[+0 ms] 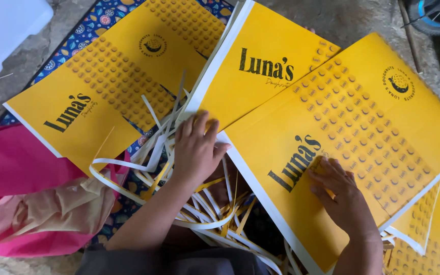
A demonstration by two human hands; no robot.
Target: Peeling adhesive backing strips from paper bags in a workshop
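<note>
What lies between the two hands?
Head view: the white-edged corner of the yellow sheet, under the right hand; beside the left hand, paper strips.

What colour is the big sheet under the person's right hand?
Yellow, with rows of small printed marks and a white edge: the sheet under the right hand, head view.

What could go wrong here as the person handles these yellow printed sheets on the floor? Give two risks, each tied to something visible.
The left hand presses the corner of a yellow sheet over loose paper strips; the uneven pile beneath could crease it. The right hand rests flat on the large front sheet, which overlaps others, so pushing it may shift or scuff them.
</note>
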